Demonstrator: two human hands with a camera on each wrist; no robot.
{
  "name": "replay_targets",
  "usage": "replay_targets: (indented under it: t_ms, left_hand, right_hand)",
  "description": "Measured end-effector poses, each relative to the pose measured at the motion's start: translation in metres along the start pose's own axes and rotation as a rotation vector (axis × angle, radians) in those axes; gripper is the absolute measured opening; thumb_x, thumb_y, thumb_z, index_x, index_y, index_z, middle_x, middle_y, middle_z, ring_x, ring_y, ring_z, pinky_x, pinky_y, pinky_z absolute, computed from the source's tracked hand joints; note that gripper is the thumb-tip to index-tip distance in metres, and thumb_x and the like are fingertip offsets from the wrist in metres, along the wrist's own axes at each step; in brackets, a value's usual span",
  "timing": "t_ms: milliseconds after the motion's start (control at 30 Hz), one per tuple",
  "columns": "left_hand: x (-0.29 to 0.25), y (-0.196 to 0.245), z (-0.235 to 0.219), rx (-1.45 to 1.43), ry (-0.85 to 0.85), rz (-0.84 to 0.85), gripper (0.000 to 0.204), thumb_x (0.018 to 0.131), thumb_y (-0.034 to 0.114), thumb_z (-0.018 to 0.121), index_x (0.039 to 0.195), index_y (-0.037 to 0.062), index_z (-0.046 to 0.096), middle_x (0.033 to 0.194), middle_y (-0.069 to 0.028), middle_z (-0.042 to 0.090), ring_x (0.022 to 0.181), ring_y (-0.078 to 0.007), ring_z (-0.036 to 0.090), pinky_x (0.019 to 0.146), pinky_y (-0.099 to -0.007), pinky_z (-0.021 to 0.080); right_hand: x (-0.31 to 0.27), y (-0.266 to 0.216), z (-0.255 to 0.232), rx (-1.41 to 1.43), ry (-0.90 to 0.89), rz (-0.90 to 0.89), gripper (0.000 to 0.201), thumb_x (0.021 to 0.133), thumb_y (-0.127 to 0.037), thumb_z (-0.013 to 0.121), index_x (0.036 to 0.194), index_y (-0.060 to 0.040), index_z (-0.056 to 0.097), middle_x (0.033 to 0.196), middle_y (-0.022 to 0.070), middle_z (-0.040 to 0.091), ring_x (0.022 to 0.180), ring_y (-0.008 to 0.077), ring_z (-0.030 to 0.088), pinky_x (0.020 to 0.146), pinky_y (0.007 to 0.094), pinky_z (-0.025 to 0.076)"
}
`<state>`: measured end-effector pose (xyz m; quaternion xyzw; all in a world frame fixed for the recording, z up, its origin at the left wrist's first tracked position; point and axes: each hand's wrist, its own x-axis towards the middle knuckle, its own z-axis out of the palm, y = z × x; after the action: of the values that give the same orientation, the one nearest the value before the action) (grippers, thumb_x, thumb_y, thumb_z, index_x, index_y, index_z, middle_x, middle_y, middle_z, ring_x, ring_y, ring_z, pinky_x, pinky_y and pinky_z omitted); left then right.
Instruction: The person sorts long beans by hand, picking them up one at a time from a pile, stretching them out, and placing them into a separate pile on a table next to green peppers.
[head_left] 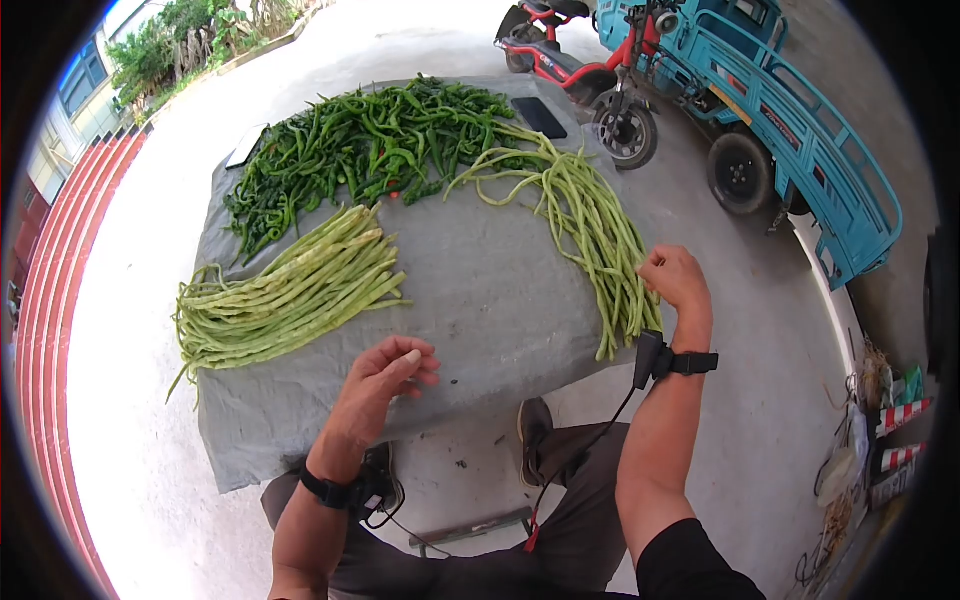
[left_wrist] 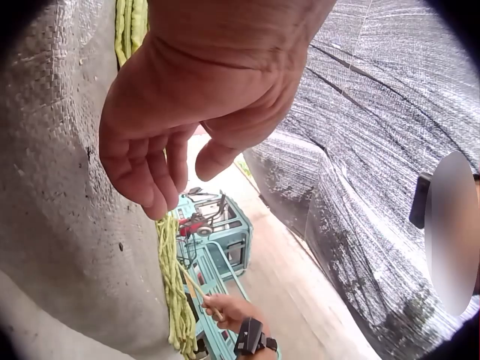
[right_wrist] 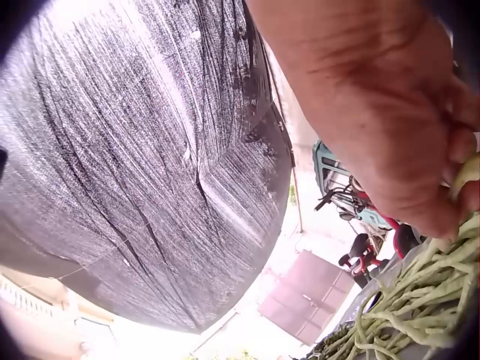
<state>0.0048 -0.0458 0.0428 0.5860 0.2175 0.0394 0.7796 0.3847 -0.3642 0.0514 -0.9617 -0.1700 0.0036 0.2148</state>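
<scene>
My right hand (head_left: 676, 277) is at the right edge of the grey sheet (head_left: 470, 270), fingers curled beside a loose pile of long green beans (head_left: 590, 225). The left wrist view shows that hand (left_wrist: 231, 311) pinching a long bean (left_wrist: 193, 282); in the right wrist view a pale green piece lies at the fingers of the hand (right_wrist: 390, 127). Over the sheet's near edge hangs my left hand (head_left: 385, 380), fingers loosely bent and holding nothing. Beyond it lies a bundle of long beans (head_left: 290, 295), roughly lined up.
Green peppers (head_left: 380, 145) are heaped at the far side of the sheet, with a dark phone (head_left: 540, 118) to their right and a white item (head_left: 245, 148) to their left. Past the sheet stand a red scooter (head_left: 570, 70) and a blue cargo tricycle (head_left: 800, 130).
</scene>
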Motion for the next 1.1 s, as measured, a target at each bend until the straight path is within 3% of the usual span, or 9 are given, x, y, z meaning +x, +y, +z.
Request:
replay_targets:
  t_ms: [233,500,600,733,767,833,933,1033,1100]
  left_hand:
    - [-0.001,-0.002,-0.004,0.011,0.0,0.014,0.03,0.11,0.029,0.064,0.127,0.0053,0.07,0.113,-0.0054,0.076,0.102,-0.0141,0.072,0.088,-0.029,0.053]
    - [0.0,-0.001,-0.007,0.056,-0.011,0.024,0.03,0.111,0.029,0.064,0.128,0.0059,0.071,0.114,-0.0054,0.076,0.101,-0.0136,0.071,0.088,-0.0288,0.053]
    - [0.0,-0.003,-0.008,0.045,-0.008,0.012,0.03,0.111,0.029,0.064,0.128,0.0058,0.072,0.115,-0.0053,0.076,0.103,-0.0132,0.071,0.089,-0.0288,0.053]
    - [0.003,-0.008,-0.011,0.081,-0.021,0.033,0.031,0.11,0.03,0.067,0.129,0.0057,0.071,0.116,-0.0037,0.076,0.103,-0.012,0.07,0.087,-0.0289,0.053]
    - [0.004,-0.009,-0.012,0.125,-0.018,0.056,0.03,0.11,0.029,0.067,0.129,0.0053,0.07,0.116,-0.004,0.076,0.104,-0.0122,0.071,0.088,-0.0291,0.053]
    - [0.005,-0.012,-0.013,0.209,-0.016,0.099,0.03,0.11,0.027,0.066,0.129,0.0046,0.07,0.116,-0.0045,0.077,0.105,-0.0127,0.071,0.09,-0.0296,0.054]
    - [0.003,-0.013,-0.016,0.615,0.127,0.239,0.028,0.105,0.022,0.071,0.127,0.0052,0.069,0.114,-0.0064,0.075,0.105,-0.0207,0.072,0.091,-0.0354,0.055]
    - [0.003,-0.015,-0.017,1.071,0.366,0.49,0.03,0.098,0.018,0.076,0.125,0.0067,0.068,0.116,-0.011,0.071,0.11,-0.0327,0.07,0.094,-0.0442,0.055]
    - [0.002,-0.009,-0.02,1.167,0.477,0.54,0.032,0.095,0.016,0.077,0.125,0.0082,0.067,0.118,-0.0134,0.068,0.114,-0.0376,0.066,0.095,-0.0481,0.054]
  right_hand:
    - [-0.016,-0.007,-0.019,0.115,-0.183,0.073,0.028,0.081,-0.03,0.084,0.085,-0.0045,0.075,0.077,0.015,0.073,0.07,0.0289,0.07,0.068,0.0414,0.056]
    - [-0.016,-0.01,-0.02,0.019,-0.14,0.094,0.032,0.074,-0.029,0.091,0.082,-0.0043,0.072,0.076,0.013,0.071,0.074,0.028,0.07,0.072,0.0429,0.056]
    - [-0.009,-0.011,-0.009,0.018,-0.054,-0.028,0.029,0.079,-0.025,0.088,0.082,-0.0026,0.07,0.076,0.013,0.07,0.072,0.0284,0.068,0.071,0.0437,0.054]
    - [-0.011,-0.046,-0.001,0.156,0.029,-0.223,0.026,0.082,-0.02,0.085,0.084,-0.0013,0.067,0.074,0.0112,0.068,0.069,0.0253,0.065,0.068,0.042,0.051]
    - [-0.01,-0.055,0.002,0.213,-0.06,-0.213,0.023,0.084,-0.015,0.083,0.087,-0.0011,0.066,0.074,0.0091,0.066,0.07,0.02,0.063,0.067,0.0385,0.05]
    - [-0.017,-0.079,0.007,0.309,-0.121,-0.296,0.021,0.086,-0.013,0.082,0.089,-0.0013,0.065,0.073,0.0068,0.065,0.069,0.0172,0.061,0.067,0.0364,0.049]
    - [-0.027,-0.114,0.012,0.383,-0.224,-0.402,0.02,0.087,-0.012,0.081,0.093,-0.0014,0.065,0.075,0.0035,0.063,0.071,0.015,0.059,0.068,0.0341,0.049]
    - [-0.032,-0.133,0.017,0.402,-0.298,-0.466,0.019,0.089,-0.012,0.081,0.095,-0.0019,0.065,0.081,0.0023,0.063,0.073,0.0135,0.059,0.069,0.0324,0.05]
    - [-0.032,-0.141,0.021,0.376,-0.36,-0.47,0.019,0.091,-0.01,0.08,0.099,-0.0025,0.065,0.084,0.0007,0.064,0.076,0.0105,0.061,0.07,0.0299,0.05]
